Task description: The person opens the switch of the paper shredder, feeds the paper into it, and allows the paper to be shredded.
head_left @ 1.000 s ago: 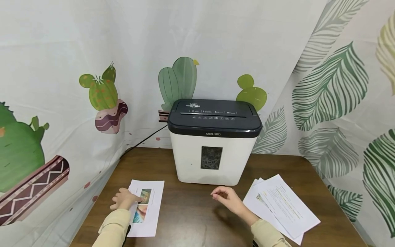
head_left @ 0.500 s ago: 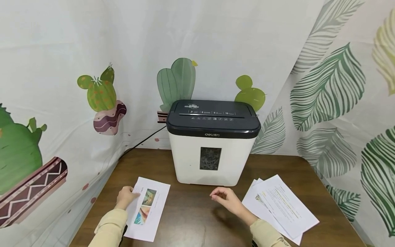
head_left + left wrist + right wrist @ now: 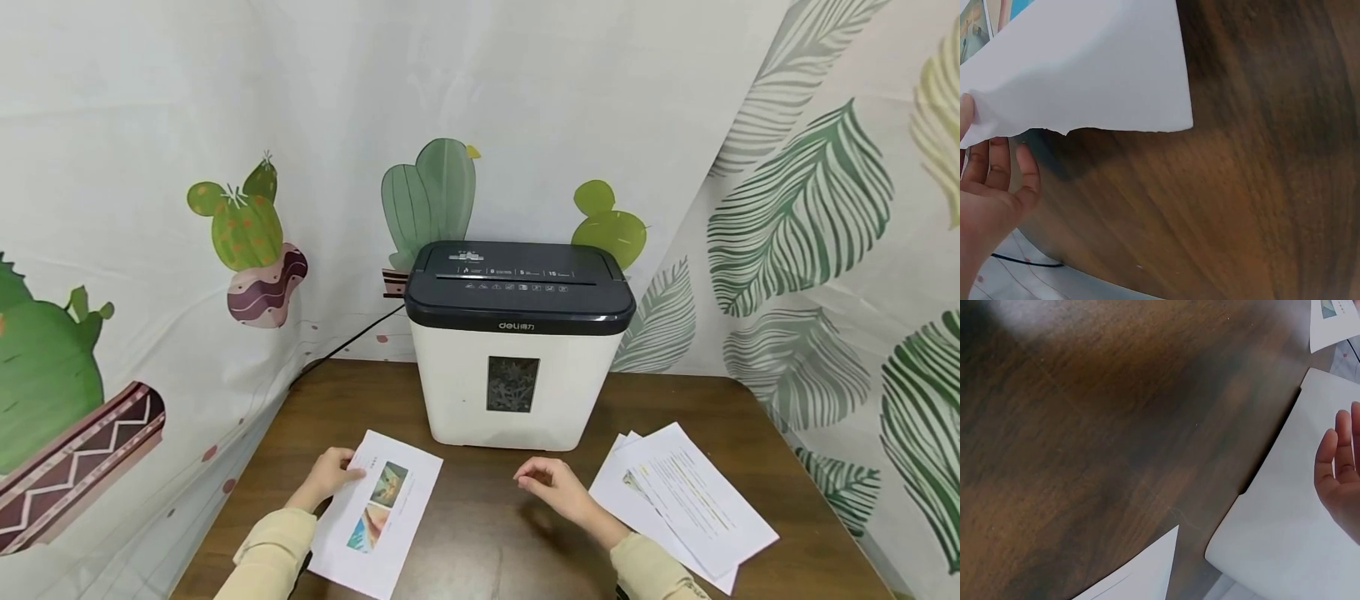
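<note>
- We count two hands (image 3: 327, 477) (image 3: 553, 485)
- We see one sheet (image 3: 406, 510) with two photos (image 3: 390, 484)
- We see also at least two other sheets (image 3: 697, 504), exact number we cannot tell
- We find one shredder (image 3: 453, 375), one cable (image 3: 347, 344) and one table (image 3: 465, 525)

Past second: by remote head view I am watching the bare left hand (image 3: 327, 477) moving rightward; the white rectangular paper sheet with colour photos (image 3: 377, 512) is travelling along, turning clockwise.
</note>
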